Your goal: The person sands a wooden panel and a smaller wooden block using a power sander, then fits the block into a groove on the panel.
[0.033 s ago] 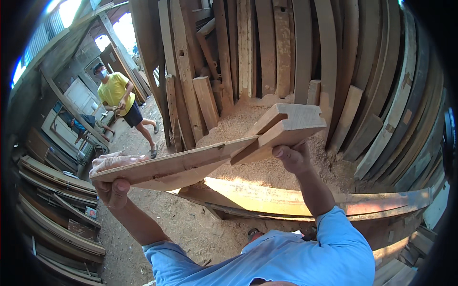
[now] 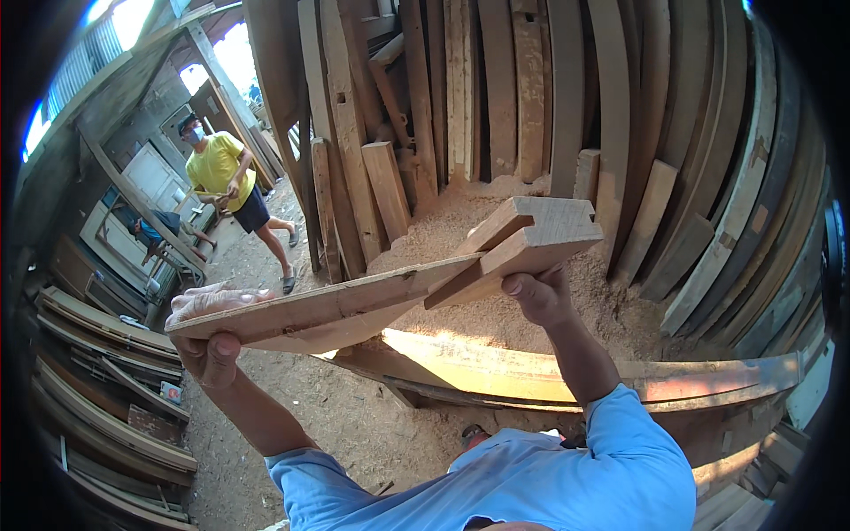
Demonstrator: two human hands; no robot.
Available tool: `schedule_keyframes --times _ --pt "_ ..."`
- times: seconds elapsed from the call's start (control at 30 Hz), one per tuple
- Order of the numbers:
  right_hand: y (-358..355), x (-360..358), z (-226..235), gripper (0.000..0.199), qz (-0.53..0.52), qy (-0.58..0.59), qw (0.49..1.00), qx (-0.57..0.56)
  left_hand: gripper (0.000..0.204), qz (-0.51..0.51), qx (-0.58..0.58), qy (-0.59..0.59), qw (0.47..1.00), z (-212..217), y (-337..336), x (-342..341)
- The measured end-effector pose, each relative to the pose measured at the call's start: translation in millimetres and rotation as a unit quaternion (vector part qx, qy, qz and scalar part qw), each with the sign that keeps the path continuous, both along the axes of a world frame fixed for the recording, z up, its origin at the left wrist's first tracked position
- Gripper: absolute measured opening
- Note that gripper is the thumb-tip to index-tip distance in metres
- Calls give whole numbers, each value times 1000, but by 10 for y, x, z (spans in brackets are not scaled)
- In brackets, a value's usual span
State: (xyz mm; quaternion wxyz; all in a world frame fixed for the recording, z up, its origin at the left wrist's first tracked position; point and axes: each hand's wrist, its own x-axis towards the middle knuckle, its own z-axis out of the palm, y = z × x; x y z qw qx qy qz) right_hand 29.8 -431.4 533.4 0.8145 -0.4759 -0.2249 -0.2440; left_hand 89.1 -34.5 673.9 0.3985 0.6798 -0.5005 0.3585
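My left hand (image 2: 215,332) is closed round the left end of a flat wooden board (image 2: 328,311), thumb below the near edge and fingers over the far side. At its right end the board meets a thick wooden piece (image 2: 531,248) with notches in its pale end face. How far the board sits inside that piece I cannot tell. My right hand (image 2: 542,294) grips the thick piece from below and the near side, its thumb showing and most fingers hidden beneath. Both pieces are held up together in front of me, over the sawdust-strewn ground.
Planks (image 2: 536,97) lean upright along the far side and right. Below my hands a long sunlit beam (image 2: 496,372) runs crosswise. Stacked boards (image 2: 111,389) lie at the left. A person in a yellow shirt (image 2: 221,168) stands at the far left, near another, partly hidden person (image 2: 159,226).
The view has shifted very slightly. At the far left, the arms of the person in the yellow shirt have moved a little. My grip looks the same.
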Motion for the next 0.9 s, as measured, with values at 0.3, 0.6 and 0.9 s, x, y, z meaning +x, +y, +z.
schedule_keyframes --times 0.3,0.6,0.9 --pt "362 167 -74 25 53 8 999 -8 87 163 -123 -38 978 -44 -36 59" --pt "810 701 -428 32 22 21 983 -182 116 274 -236 -11 932 -1153 345 688" --pt "919 718 -414 29 50 20 994 -91 92 212 -268 162 926 -1620 659 777"
